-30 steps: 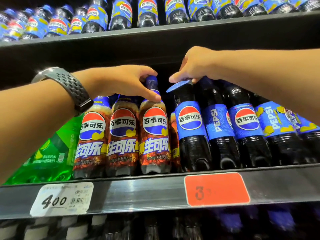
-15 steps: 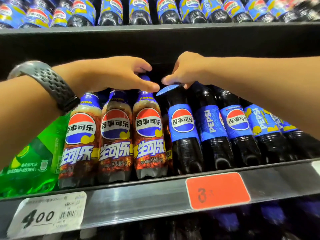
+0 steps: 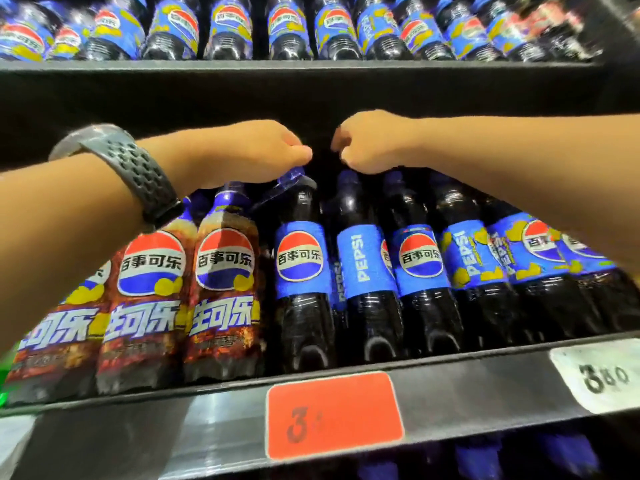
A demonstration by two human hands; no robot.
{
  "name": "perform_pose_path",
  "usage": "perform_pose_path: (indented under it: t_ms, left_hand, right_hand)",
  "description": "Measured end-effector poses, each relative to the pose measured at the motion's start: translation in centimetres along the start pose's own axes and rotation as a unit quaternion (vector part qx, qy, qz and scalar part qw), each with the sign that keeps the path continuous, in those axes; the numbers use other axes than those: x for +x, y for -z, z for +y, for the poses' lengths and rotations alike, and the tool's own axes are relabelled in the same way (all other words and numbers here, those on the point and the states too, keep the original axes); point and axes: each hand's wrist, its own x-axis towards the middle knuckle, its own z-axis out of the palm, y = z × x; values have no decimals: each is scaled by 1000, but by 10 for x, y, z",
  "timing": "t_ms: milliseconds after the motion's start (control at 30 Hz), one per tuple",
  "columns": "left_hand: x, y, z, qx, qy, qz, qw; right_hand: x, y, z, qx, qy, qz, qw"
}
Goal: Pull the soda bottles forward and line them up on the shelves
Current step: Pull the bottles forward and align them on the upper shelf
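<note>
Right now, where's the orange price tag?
The orange price tag is bottom centre of the head view, on the shelf rail below the blue-label bottles; a white tag sits right of it.

Black metal shelf [image 3: 485, 379], front edge: dark blue-labelled plastic cola bottles [image 3: 301, 271] in a row; brown-labelled plastic cola bottles [image 3: 225, 289] at left.

Glossy plastic above, dull shelf below.
I see smooth, shiny plastic on the dark cola bottle [image 3: 304, 289] that my left hand [image 3: 249, 154] grips, and a slick blue label. Left of the grip the brown-labelled bottles [image 3: 221, 289] gleam too. Below it are a matt black shelf lip [image 3: 138, 393] and a matt orange price tag [image 3: 332, 414].
</note>
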Motion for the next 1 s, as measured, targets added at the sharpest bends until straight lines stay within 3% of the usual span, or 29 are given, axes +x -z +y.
perform_pose_path:
  t_ms: [133,300,433,767,1000]
  left_hand:
    - [4,-4,6,27,5,-11,1000]
    - [8,-10,15,54,26,10,998]
    - [14,-12,18,68,30,16,997]
    - [10,-7,7,-17,48,28,998]
    - [14,-8,6,-80,69,13,994]
  right_hand:
    - [2,-16,23,95,2,-98,991]
    - [5,-30,36,269,-9,-62,961]
    - [3,-29,34,240,-42,-39,969]
    - [5,-24,22,305,-115,23,945]
    - [1,-24,19,290,-107,-3,951]
